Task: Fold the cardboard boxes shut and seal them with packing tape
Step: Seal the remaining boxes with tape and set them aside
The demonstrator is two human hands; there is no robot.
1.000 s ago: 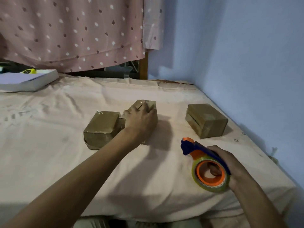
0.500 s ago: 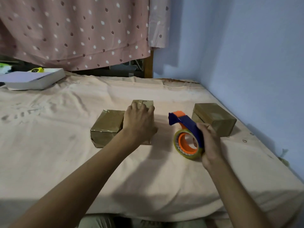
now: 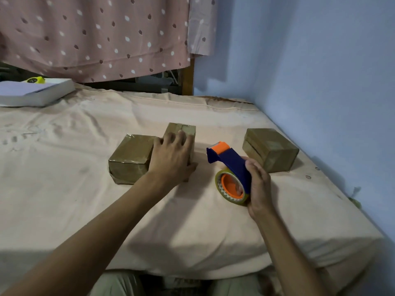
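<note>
Head view, only view: left hand (image 3: 171, 159) lies on top of the middle box (image 3: 185, 133), fingers spread and fairly straight over its lid, thumb down the near right side; a press, not a clench; same hold as 0.5 s and 1.0 s ago; far end of this box shows beyond the fingertips, with a seam visible on its top.

Left box (image 3: 130, 158) sits just beside the knuckles on the little-finger side, touching the middle box; no shift against the earlier frames.

Right hand (image 3: 258, 184) grips the tape dispenser (image 3: 229, 167), fingers wrapped round the blue handle; orange head points away from the fingers toward the middle box; clear tape roll on its orange hub hangs below the palm, close over the bed sheet (image 3: 85, 199); whether it touches the sheet I cannot tell.

Change: 1.0 s ago the dispenser was low and near the body; 0.5 s ago between the boxes; now the head is nearer the left thumb, not touching box or hand.

Right box (image 3: 270, 149) lies just beyond the right knuckles, apart from the other 2 boxes, unmoved.
</note>
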